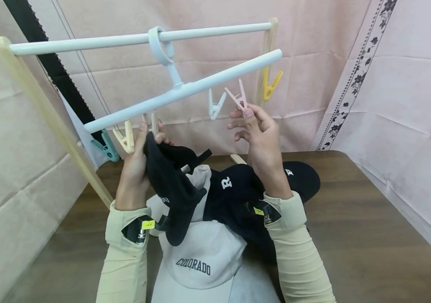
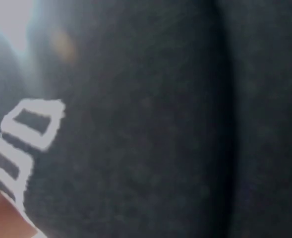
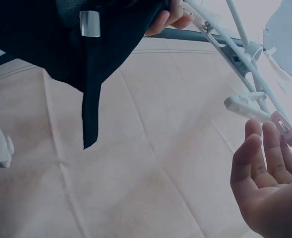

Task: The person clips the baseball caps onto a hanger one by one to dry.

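My left hand holds a black cap just below the left half of a tilted pale-blue hanger. A pale clothespin stands at the cap's upper edge, between the thumb and fingers. In the right wrist view the cap's strap dangles under a metal buckle. Dark cap fabric with white lettering fills the left wrist view. My right hand pinches a pink clothespin under the hanger's right half, its other fingers spread loosely. A light-blue clothespin hangs beside it.
The hanger hooks over a rail on wooden posts. Cream, teal and yellow clothespins hang from it. On the table below lie a light "COLORADO" cap, a navy "R" cap and other caps.
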### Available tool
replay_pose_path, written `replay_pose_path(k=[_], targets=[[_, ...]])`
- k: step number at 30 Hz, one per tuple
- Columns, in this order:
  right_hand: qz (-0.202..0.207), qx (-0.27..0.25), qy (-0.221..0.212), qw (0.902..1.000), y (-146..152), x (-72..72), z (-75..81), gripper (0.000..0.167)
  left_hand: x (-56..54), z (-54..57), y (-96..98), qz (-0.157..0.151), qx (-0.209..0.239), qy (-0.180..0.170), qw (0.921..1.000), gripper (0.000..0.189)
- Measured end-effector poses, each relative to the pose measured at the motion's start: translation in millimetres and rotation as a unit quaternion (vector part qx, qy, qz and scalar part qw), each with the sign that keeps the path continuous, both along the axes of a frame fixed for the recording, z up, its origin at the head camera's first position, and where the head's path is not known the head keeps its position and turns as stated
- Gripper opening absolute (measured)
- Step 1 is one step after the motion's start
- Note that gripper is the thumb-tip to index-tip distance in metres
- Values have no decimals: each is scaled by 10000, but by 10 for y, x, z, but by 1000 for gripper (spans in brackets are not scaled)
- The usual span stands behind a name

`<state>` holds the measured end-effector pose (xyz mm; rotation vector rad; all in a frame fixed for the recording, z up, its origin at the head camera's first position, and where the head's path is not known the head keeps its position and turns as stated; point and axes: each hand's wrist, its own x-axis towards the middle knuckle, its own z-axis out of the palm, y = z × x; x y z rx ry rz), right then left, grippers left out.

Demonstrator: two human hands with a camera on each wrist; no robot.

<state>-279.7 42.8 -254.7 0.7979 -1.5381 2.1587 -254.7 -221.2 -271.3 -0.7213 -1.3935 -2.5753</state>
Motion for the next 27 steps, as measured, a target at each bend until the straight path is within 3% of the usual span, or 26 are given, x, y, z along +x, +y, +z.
replay_pose_path(k=[6, 11, 15, 20, 27], targets=[[-540, 77, 47, 9985, 36, -39, 32, 24, -26, -2, 27, -3, -121, 61, 9999, 37], [-865, 256, 79, 9959, 29, -14, 11, 25, -37, -14, 11, 652, -652, 0, 9957, 44], [-895, -88, 180, 9958, -6, 22, 2, 18, -43, 2, 26, 1337, -1198, 105, 9837, 51], [-858, -648, 658, 9920, -76, 60, 6, 15, -3, 30, 59, 1953, -1594, 105, 9676, 56], [-1485, -482, 1322, 9789, -160, 132, -93, 19, 78, 57, 97, 2519, -2103, -295, 9442, 46]])
